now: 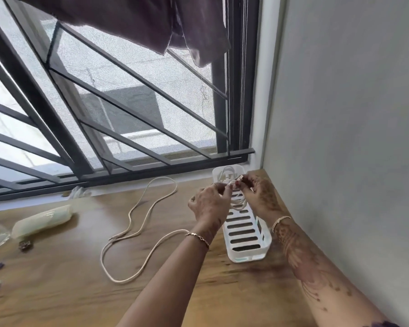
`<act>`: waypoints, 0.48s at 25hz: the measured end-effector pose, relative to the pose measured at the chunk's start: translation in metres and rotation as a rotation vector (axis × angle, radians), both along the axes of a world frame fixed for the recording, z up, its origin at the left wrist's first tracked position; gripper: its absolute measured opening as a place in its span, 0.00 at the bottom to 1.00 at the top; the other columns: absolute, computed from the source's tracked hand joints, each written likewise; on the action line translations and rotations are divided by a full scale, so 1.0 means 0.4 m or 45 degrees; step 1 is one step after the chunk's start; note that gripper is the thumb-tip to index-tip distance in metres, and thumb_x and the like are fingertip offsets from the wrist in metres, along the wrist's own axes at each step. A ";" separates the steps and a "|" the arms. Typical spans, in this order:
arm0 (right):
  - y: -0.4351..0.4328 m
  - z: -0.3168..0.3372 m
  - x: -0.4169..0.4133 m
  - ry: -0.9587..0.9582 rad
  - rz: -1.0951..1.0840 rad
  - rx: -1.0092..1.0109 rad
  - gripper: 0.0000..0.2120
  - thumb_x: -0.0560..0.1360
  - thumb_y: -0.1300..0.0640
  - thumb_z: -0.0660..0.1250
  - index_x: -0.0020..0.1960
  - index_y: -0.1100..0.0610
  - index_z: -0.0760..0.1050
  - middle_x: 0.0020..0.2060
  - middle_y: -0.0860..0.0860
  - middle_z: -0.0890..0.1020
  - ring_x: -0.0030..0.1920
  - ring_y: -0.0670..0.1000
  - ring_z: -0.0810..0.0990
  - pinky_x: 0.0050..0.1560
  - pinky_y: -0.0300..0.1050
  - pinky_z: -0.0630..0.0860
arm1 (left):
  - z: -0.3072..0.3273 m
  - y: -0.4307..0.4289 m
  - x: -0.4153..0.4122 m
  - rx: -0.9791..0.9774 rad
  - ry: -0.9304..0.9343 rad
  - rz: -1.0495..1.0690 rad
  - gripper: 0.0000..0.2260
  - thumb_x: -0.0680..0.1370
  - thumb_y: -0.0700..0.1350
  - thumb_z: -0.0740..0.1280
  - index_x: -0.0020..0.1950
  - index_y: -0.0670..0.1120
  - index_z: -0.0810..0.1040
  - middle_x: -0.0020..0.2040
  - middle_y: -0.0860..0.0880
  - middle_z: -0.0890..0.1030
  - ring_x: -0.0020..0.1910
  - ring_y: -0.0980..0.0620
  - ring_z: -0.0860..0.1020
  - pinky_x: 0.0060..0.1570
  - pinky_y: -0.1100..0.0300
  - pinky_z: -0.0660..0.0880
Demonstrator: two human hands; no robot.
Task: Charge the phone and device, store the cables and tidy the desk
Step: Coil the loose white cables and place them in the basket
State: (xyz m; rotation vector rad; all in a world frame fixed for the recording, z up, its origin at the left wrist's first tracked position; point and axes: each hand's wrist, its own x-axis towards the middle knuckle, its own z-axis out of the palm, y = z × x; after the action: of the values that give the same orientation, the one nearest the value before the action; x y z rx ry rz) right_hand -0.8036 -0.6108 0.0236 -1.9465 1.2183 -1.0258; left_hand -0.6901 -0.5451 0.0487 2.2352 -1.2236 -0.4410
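**Item:** white cable coil (238, 202), held above the slotted white basket (250, 254) in the desk (57, 291) corner.
**Grip:** left hand (209, 204) and right hand (257, 193) both pinch the coil, with the plug end at the right fingertips.
**Item:** beige cable (137, 223), lying loose on the desk, with one run leading toward the left wrist.
**Risk:** the loops probably spring open if either pinch eases. The loose cable may snag on the wrist and drag.

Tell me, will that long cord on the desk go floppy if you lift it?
Probably floppy: the cord lies in loose, wavy loops on the desk. Likely light, being thin. Lifted at one end, the rest would probably drag.
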 end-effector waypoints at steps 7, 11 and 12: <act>-0.018 0.045 0.001 0.798 -0.002 -0.076 0.13 0.76 0.42 0.63 0.58 0.43 0.77 0.52 0.46 0.80 0.60 0.51 0.72 0.60 0.53 0.55 | -0.060 0.007 0.035 0.005 0.228 0.005 0.16 0.77 0.59 0.62 0.59 0.54 0.80 0.60 0.47 0.73 0.64 0.45 0.69 0.64 0.50 0.67; -0.022 0.028 0.008 0.993 0.023 -0.127 0.12 0.74 0.42 0.66 0.56 0.41 0.79 0.60 0.44 0.72 0.64 0.51 0.65 0.63 0.56 0.55 | -0.089 0.005 0.048 -0.191 0.367 -0.021 0.05 0.75 0.49 0.69 0.49 0.57 0.82 0.52 0.51 0.76 0.48 0.51 0.79 0.55 0.56 0.77; -0.023 0.023 0.011 1.002 0.024 -0.139 0.12 0.74 0.42 0.66 0.55 0.41 0.79 0.60 0.44 0.72 0.64 0.52 0.64 0.63 0.56 0.55 | -0.094 0.003 0.050 -0.218 0.405 -0.011 0.04 0.74 0.49 0.70 0.47 0.57 0.81 0.50 0.53 0.76 0.47 0.51 0.80 0.53 0.52 0.79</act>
State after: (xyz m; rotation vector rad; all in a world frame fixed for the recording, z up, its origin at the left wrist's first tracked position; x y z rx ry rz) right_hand -0.7993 -0.6199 0.0326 -2.5490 1.5493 -0.2920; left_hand -0.6701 -0.5439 0.0110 1.9279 -1.0616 -0.6420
